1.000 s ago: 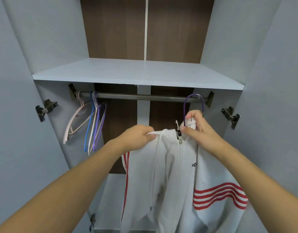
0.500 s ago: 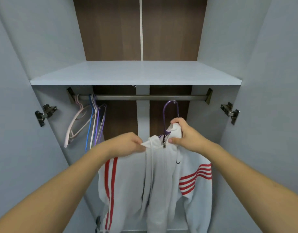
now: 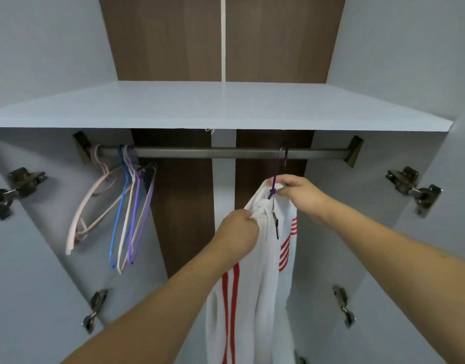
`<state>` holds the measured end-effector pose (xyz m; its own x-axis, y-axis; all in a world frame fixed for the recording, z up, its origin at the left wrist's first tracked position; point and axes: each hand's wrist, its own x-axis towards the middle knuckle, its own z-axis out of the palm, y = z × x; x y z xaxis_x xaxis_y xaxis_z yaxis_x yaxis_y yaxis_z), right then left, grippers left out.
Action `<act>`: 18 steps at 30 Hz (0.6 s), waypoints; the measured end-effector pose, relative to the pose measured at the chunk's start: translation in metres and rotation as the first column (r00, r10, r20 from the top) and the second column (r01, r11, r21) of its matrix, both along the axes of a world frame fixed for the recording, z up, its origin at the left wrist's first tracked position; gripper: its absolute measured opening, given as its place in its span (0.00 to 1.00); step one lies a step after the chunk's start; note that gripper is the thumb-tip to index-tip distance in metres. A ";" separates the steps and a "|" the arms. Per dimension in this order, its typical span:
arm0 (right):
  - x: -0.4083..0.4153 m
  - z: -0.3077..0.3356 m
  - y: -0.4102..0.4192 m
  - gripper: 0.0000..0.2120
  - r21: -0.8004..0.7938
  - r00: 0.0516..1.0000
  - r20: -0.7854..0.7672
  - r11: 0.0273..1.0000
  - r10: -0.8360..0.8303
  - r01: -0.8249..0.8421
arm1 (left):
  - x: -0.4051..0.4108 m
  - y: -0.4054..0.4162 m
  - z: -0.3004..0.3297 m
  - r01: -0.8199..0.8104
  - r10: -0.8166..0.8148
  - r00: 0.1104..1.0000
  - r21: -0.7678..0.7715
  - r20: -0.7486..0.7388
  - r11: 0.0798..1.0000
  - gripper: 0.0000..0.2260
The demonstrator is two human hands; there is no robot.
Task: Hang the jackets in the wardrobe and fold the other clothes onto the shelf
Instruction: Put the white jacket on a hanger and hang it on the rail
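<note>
Two bare forearms fill the lower part of the wide-angle head view. No sleeve, cuff, glove, watch, ring or bracelet is seen anywhere from the frame edge up to each grip. The left hand (image 3: 238, 232) shows its back and knuckles, with a smooth, unmarked wrist just behind the grip. The right hand (image 3: 302, 194) shows short, plain fingernails at the fingertips, and its forearm behind the grip carries a small dark speck on the upper side. Both arms widen toward the lower corners through lens distortion.
</note>
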<state>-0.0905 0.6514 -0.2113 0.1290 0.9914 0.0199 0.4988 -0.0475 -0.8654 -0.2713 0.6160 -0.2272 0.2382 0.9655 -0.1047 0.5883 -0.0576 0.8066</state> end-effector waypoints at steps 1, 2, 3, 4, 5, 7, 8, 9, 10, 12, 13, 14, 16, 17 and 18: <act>0.006 0.002 0.005 0.11 -0.011 0.998 -0.051 1.000 -0.023 0.023 | 0.012 0.007 -0.003 -0.014 0.014 1.000 0.001 0.010 1.000 0.14; 0.012 0.005 0.008 0.10 -0.018 0.994 -0.099 0.999 -0.048 0.047 | 0.024 0.013 -0.005 -0.031 0.031 0.999 -0.001 0.015 1.000 0.14; 0.019 0.008 0.012 0.10 -0.012 0.990 -0.128 0.998 -0.062 0.061 | 0.036 0.021 -0.008 -0.043 0.043 0.999 0.000 0.014 0.999 0.13; 0.028 0.011 0.015 0.10 0.003 0.988 -0.140 0.998 -0.063 0.064 | 0.049 0.027 -0.010 -0.049 0.049 0.999 0.017 0.020 0.999 0.13; 0.037 0.014 0.018 0.12 0.018 0.988 -0.144 0.998 -0.058 0.062 | 0.062 0.033 -0.013 -0.051 0.049 0.998 0.046 0.047 0.998 0.12; 0.052 0.017 0.024 0.15 0.033 0.987 -0.144 0.997 -0.066 0.071 | 0.089 0.040 -0.019 -0.065 0.050 0.989 0.104 0.142 0.992 0.12; 0.059 0.018 0.026 0.15 0.035 0.986 -0.148 0.996 -0.076 0.082 | 0.102 0.042 -0.022 -0.081 0.057 0.981 0.123 0.185 0.989 0.12; 0.065 0.017 0.027 0.15 0.035 0.984 -0.157 0.995 -0.086 0.092 | 0.116 0.044 -0.025 -0.096 0.068 0.976 0.128 0.206 0.987 0.12; 0.071 0.016 0.027 0.16 0.040 0.981 -0.169 0.994 -0.096 0.104 | 0.129 0.046 -0.028 -0.115 0.086 0.971 0.124 0.222 0.986 0.13; 0.084 0.014 0.029 0.18 0.047 0.973 -0.194 0.989 -0.126 0.138 | 0.154 0.053 -0.035 -0.130 0.101 0.954 0.087 0.281 0.988 0.13; 0.091 0.013 0.029 0.18 0.050 0.968 -0.205 0.986 -0.143 0.156 | 0.164 0.058 -0.039 -0.123 0.104 0.940 0.039 0.325 0.992 0.12; 0.096 0.013 0.029 0.18 0.052 0.965 -0.208 0.983 -0.159 0.173 | 0.172 0.060 -0.042 -0.115 0.110 0.926 -0.007 0.361 0.993 0.11; 0.104 0.016 0.030 0.14 0.041 0.958 -0.212 0.978 -0.192 0.205 | 0.184 0.067 -0.049 -0.081 0.089 0.922 -0.037 0.377 0.996 0.10; 0.108 0.017 0.032 0.12 0.034 0.956 -0.208 0.975 -0.208 0.220 | 0.189 0.069 -0.054 -0.067 0.077 0.924 -0.039 0.375 0.997 0.08; 0.112 0.018 0.034 0.12 0.032 0.957 -0.191 0.973 -0.219 0.229 | 0.195 0.072 -0.058 -0.066 0.073 0.923 -0.031 0.378 0.997 0.06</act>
